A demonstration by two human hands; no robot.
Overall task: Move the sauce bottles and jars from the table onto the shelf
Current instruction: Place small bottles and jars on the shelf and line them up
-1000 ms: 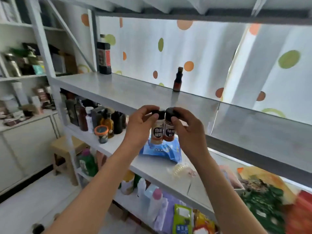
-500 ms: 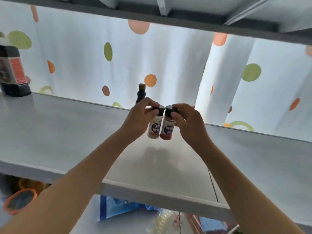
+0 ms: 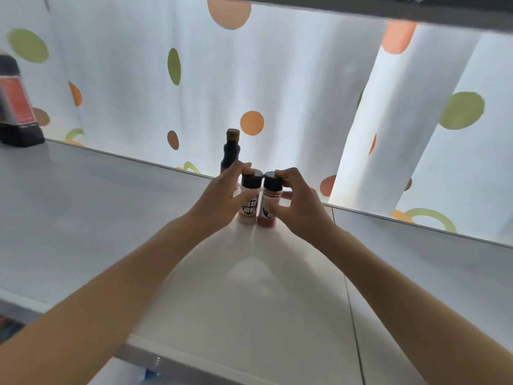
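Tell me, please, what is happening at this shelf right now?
A person is setting two small black-capped spice jars side by side on the upper shelf. The left hand grips the pale jar, and the right hand grips the reddish jar. Both jars stand upright and seem to rest on the shelf, fingers not yet released. A slim dark bottle stands just behind them, and a large dark bottle stands far left.

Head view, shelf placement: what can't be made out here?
- Dark bottle: base hidden by the left hand.
- Red-powder jar: label mostly covered by the right hand.
- Large black bottle: cut off by the left edge, label blurred.
- Whether both jars rest on the shelf: unclear.
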